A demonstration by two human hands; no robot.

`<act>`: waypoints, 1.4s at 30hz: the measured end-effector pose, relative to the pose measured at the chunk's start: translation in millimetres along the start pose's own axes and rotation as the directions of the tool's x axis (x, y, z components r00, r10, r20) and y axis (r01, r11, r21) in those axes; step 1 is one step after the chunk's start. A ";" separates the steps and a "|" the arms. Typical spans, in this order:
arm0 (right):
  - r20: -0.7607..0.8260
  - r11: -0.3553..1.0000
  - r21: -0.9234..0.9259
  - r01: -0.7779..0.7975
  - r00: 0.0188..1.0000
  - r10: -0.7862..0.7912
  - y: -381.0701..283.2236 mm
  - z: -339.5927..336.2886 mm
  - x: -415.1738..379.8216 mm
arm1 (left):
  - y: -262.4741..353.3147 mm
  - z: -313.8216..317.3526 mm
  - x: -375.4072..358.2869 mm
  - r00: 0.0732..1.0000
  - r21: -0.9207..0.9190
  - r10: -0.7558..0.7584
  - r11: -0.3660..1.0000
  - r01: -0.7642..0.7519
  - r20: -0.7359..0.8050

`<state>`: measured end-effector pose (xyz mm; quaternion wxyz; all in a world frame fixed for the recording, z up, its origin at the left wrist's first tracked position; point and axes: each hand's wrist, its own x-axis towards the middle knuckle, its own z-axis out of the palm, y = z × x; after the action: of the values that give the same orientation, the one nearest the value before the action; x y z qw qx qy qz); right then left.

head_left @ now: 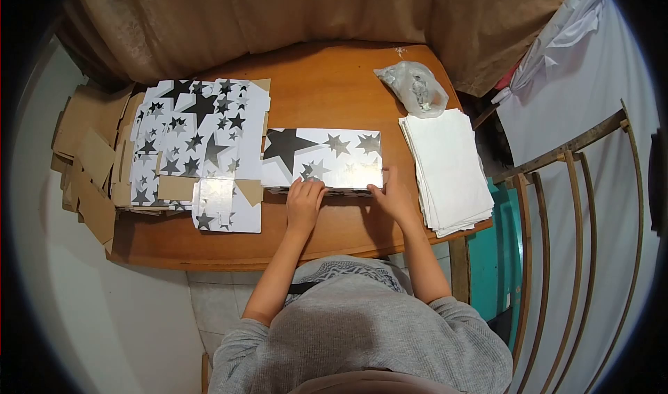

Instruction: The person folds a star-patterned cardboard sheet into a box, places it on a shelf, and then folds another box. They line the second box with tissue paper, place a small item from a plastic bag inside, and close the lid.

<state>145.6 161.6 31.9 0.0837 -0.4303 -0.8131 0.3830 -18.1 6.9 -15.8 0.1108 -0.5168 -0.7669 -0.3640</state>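
A white cardboard box printed with black and grey stars lies in the middle of the wooden table, its near side facing me. My left hand is on its near edge, the fingers together and bent over the rim. At the near right corner my right hand grips the box, thumb at the front and fingers along the right end. Both hands touch the box; parts of its front side are hidden behind them. Left of it lie flat star-printed cardboard pieces in a pile, touching or nearly touching the box.
Brown cardboard sheets stick out past the table's left edge. On the right are a stack of white paper and a clear plastic bag behind it. A wooden rack stands right of the table; a brown curtain hangs behind.
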 end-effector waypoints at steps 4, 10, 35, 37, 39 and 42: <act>-0.071 0.998 -0.052 0.025 0.997 -0.029 4.1 3.1 0.0 | 0.7 -2.5 1.6 0.999 -0.037 -0.034 0.999 0.035 0.026; -0.196 0.929 -0.341 0.146 0.955 -0.222 -18.0 -0.2 -11.2 | -1.9 -11.3 7.1 0.998 0.087 -0.066 0.994 0.065 0.008; -0.252 0.623 -0.343 0.703 0.570 -0.782 -20.2 80.7 17.3 | -31.7 -9.5 1.0 0.992 -0.242 -0.097 0.967 0.076 -0.075; -0.271 0.667 -0.268 0.696 0.610 -0.745 -23.3 84.5 17.5 | -32.7 -8.6 0.3 0.992 -0.250 -0.103 0.965 0.081 -0.078; -0.342 0.691 -0.215 0.690 0.610 -0.715 -25.6 87.4 16.5 | -32.0 -8.7 1.3 0.991 -0.259 -0.108 0.962 0.084 -0.081; -0.344 0.657 -0.238 0.715 0.571 -0.745 -24.0 87.2 15.3 | -29.7 -11.1 1.1 0.987 -0.290 -0.141 0.950 0.112 -0.081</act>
<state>80.4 117.2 -14.8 0.3883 -0.1296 -0.8935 0.1845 -46.7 -5.7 -20.5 0.0502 -0.4581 -0.7314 -0.5026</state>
